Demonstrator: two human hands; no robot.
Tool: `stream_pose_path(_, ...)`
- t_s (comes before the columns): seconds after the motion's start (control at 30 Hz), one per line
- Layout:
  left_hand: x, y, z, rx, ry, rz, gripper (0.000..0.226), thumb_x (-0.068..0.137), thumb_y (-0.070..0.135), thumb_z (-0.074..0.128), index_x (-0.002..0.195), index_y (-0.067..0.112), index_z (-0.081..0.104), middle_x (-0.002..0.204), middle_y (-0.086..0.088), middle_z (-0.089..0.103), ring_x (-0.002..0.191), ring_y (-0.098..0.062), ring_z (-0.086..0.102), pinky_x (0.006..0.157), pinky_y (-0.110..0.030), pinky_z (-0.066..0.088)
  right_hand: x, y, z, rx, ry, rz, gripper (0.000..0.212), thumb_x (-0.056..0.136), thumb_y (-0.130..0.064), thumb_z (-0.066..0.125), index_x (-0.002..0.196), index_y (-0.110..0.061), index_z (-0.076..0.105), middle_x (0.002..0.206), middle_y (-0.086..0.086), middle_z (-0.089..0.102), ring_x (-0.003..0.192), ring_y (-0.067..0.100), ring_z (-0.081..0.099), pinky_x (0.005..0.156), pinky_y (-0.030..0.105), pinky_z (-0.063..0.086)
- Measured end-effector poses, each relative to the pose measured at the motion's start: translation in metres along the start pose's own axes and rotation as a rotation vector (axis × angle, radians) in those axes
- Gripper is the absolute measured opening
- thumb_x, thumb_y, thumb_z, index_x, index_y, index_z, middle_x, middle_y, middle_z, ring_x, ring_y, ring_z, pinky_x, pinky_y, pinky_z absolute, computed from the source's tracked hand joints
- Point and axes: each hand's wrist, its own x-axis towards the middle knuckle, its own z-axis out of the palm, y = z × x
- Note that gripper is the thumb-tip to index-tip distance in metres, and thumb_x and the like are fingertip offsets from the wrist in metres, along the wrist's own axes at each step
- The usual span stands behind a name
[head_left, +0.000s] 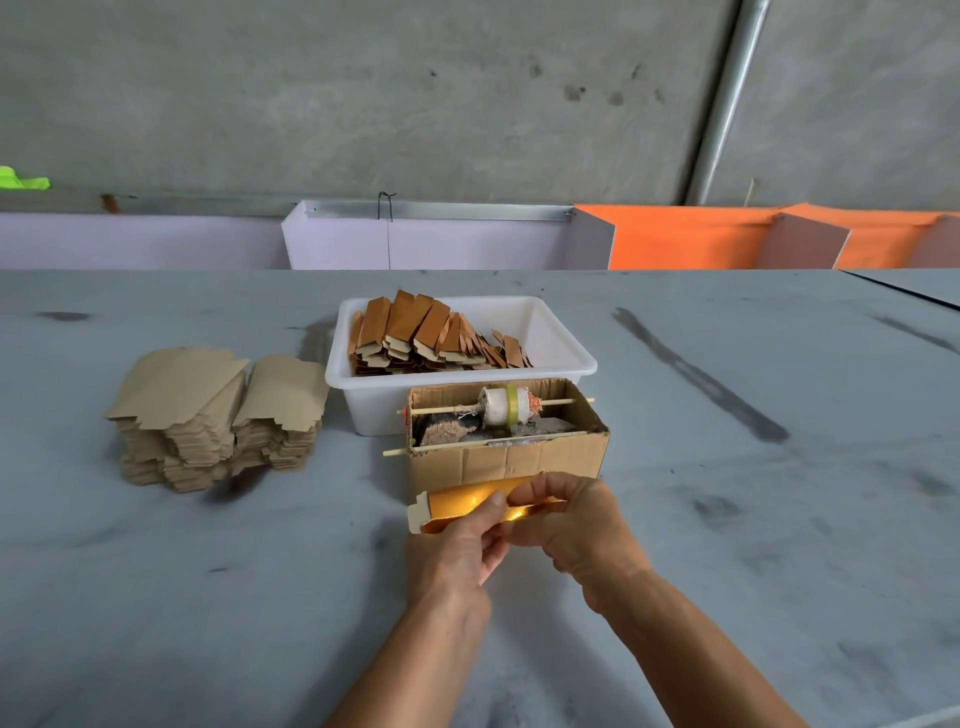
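Shiny gold card sleeve (462, 503): was bright gold, with a cream end flap.
White plastic tub (566, 332): was plain white.
Folded card pieces (415, 327): were copper-brown with cream edges.
Stacked kraft card blanks (208, 405): were plain tan.
Corrugated cardboard box (509, 460): was brown.
Cloth roll (496, 408): was white with a yellow-green band.
Bench (208, 597): was grey, streaked with dark smudges.
Back panels (675, 239): were orange and lilac.
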Motion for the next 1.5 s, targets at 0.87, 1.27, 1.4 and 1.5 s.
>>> stream_pose_path(0.87,-0.018,0.005,0.011,-0.122,0.038,0.129,0.057,0.064,0.013,0.082,0.117,0.006,0.061,0.109,-0.012,0.068,0.096,-0.025,0.066,0.074,-0.029,0.049,-0.018,0.012,0.014,0.341,0.202,-0.225,0.035,0.073,-0.007,0.079,0.096,-0.018,0.055,0.068,-0.002,0.072,0.066,0.009,0.070,0.068,0.027,0.050)
stream_pose_path(1.27,-0.021,0.001,0.013,-0.143,0.029,0.034,0.028,0.070,0.012,0.079,0.091,0.015,0.059,0.087,-0.004,0.063,0.078,-0.014,0.057,0.058,-0.029,0.043,-0.020,0.025,0.023,0.639,0.248,-0.322,0.039,0.068,-0.005,0.078,0.100,-0.007,0.055,0.072,0.008,0.072,0.069,0.017,0.069,0.070,0.026,0.054)
stream_pose_path(1.4,-0.019,-0.001,0.012,-0.132,0.051,0.042,0.030,0.068,0.012,0.081,0.088,0.016,0.059,0.088,-0.003,0.064,0.079,-0.015,0.058,0.057,-0.029,0.044,-0.021,0.027,0.024,0.651,0.277,-0.314,0.037,0.068,-0.001,0.077,0.098,-0.006,0.056,0.070,0.005,0.072,0.068,0.014,0.069,0.068,0.023,0.054)
stream_pose_path(1.5,-0.016,-0.002,0.010,-0.114,0.072,0.066,0.041,0.065,0.014,0.083,0.098,0.014,0.059,0.092,-0.004,0.065,0.082,-0.017,0.059,0.059,-0.029,0.045,-0.020,0.028,0.026,0.645,0.294,-0.268,0.037,0.067,-0.005,0.080,0.096,-0.010,0.059,0.073,0.003,0.072,0.067,0.013,0.065,0.062,0.024,0.051)
